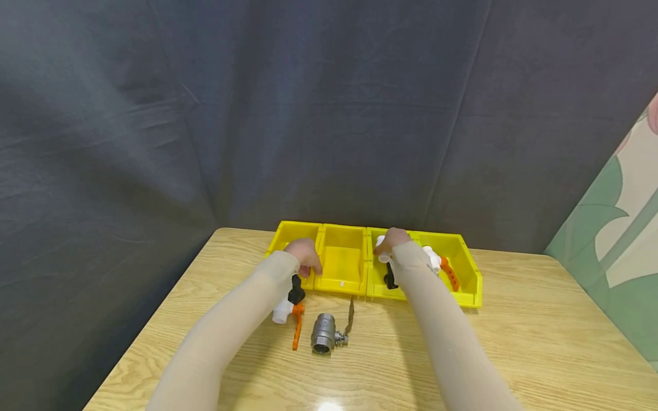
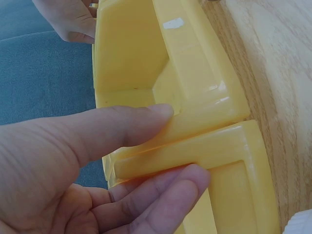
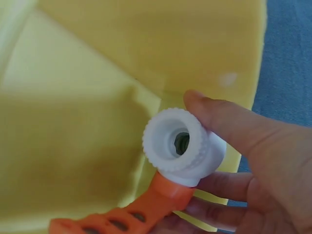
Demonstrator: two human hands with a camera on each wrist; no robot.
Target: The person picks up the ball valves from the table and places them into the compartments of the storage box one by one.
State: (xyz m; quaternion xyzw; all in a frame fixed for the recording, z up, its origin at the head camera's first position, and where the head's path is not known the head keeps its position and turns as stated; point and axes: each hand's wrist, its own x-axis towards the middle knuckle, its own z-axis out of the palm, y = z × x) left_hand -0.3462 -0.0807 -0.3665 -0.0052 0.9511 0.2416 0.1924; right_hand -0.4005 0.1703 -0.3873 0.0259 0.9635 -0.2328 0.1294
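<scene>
My left hand [image 1: 303, 255] straddles the divider between the first two yellow bins [image 2: 214, 161]. In the left wrist view its thumb [image 2: 141, 126] lies on one side of the joined walls and its fingers on the other, gripping them. Inside the third bin [image 1: 377, 290], my right hand [image 1: 393, 240] holds a white plastic valve [image 3: 183, 146]. The thumb presses its upper side and the fingers wrap below. Its orange handle [image 3: 126, 217] points to the lower left in the right wrist view. My forearm hides that handle in the head view.
The fourth bin [image 1: 470, 285] holds another white valve [image 1: 433, 260] with an orange handle. In front of the bins, a white valve with an orange handle [image 1: 297, 325] and a metal ball valve [image 1: 324, 334] with a lever lie on the wooden table [image 1: 540, 331]. A dark curtain hangs behind.
</scene>
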